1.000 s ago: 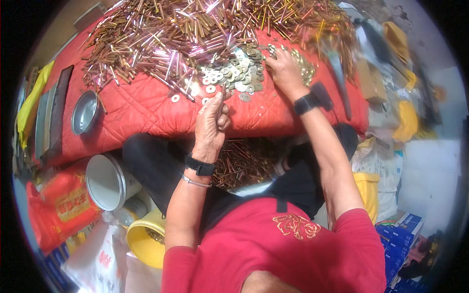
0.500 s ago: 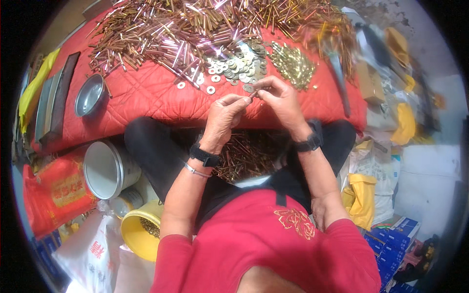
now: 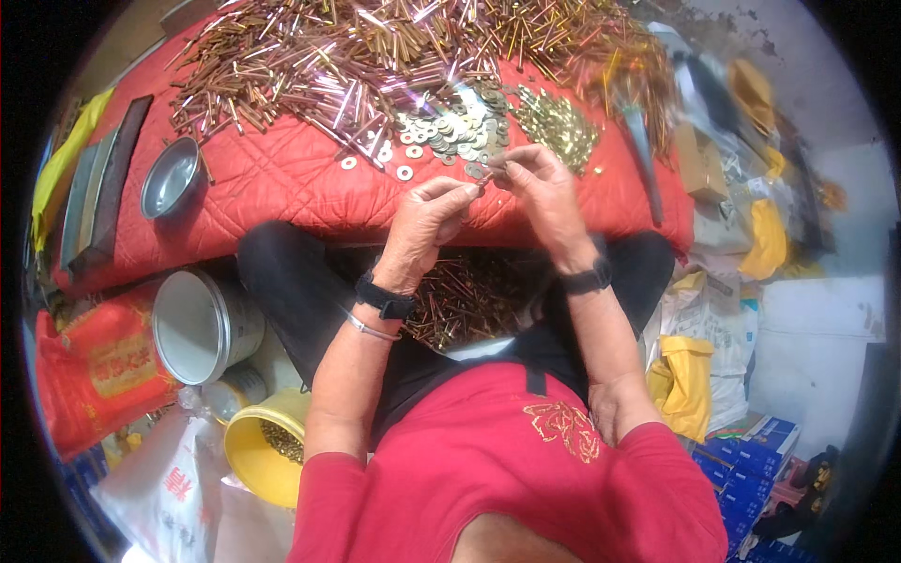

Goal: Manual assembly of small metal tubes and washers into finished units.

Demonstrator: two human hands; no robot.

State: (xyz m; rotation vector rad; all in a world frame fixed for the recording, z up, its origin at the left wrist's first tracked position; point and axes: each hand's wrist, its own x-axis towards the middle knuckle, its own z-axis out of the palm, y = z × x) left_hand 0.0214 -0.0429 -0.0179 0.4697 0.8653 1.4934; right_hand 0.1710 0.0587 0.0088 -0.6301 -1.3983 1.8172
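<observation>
Washer [image 3: 476, 173] pinched between both hands above the red quilt [image 3: 282, 188].
Left hand [image 3: 427, 220] and right hand [image 3: 540, 188] meet fingertip to fingertip, grasping it near the washer pile [image 3: 450, 131]. Yellow bucket [image 3: 258, 450], near left, holds small brass pieces; steel bowl [image 3: 169, 178] looks empty.

Washers [image 3: 449, 131] on quilt [image 3: 272, 188] — bowl [image 3: 170, 190] left.

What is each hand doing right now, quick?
Left hand: closed, fingertips pinching a small metal piece.
Right hand: closed, pinching the same small metal piece from the other side.
</observation>
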